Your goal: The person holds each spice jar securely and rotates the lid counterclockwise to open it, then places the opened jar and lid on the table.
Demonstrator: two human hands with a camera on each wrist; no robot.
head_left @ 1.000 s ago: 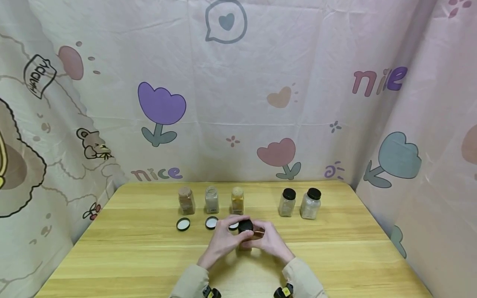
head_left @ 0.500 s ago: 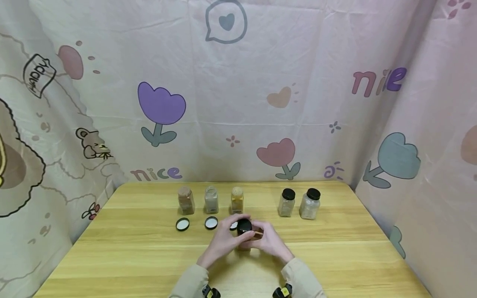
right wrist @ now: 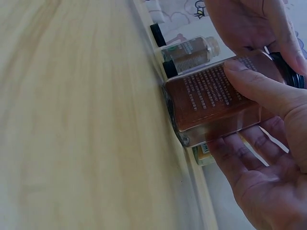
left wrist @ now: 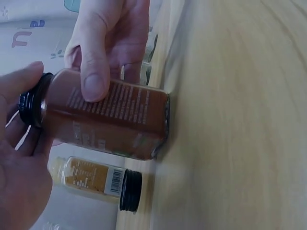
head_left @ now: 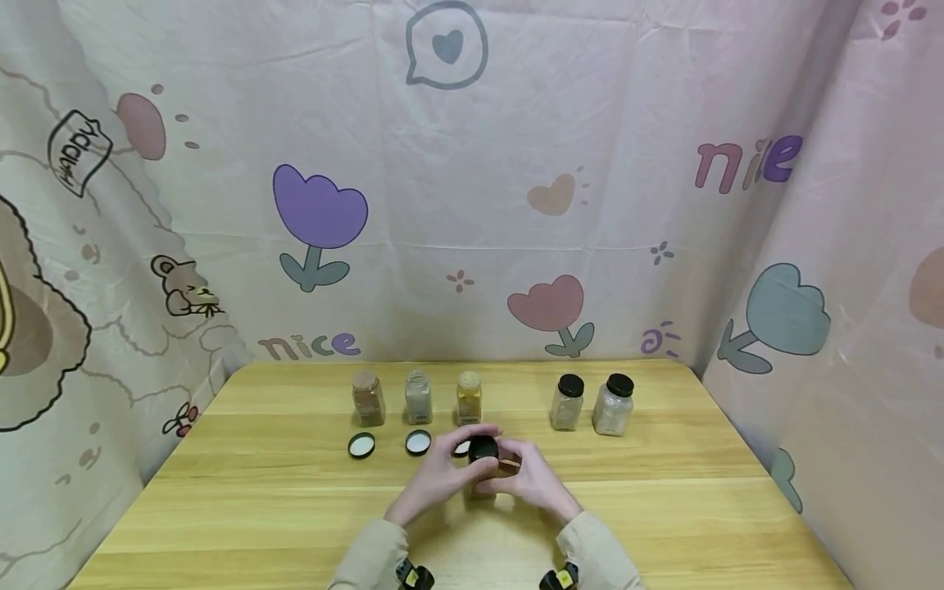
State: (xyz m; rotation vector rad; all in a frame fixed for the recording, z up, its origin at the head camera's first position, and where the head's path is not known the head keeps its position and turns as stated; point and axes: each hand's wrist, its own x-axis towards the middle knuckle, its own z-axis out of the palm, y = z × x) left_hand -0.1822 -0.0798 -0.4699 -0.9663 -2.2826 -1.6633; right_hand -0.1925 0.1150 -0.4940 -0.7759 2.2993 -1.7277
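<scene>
A square glass jar of brown powder (left wrist: 110,120) stands upright on the wooden table (head_left: 295,508), near its middle. My left hand (head_left: 459,460) grips the jar's black lid (head_left: 483,448) from above, fingers curled round its rim (left wrist: 31,108). My right hand (head_left: 518,469) holds the jar body (right wrist: 216,100), thumb across the label and fingers behind it. The jar's base touches the table in both wrist views.
Behind the hands stand three uncapped spice jars (head_left: 418,397) in a row, with three loose lids (head_left: 361,445) lying in front of them. Two black-capped jars (head_left: 590,403) stand to the right. Printed cloth walls (head_left: 472,205) enclose the table on three sides.
The left hand's fingers have shifted slightly round the lid. The jar and the right hand stay where they were.
</scene>
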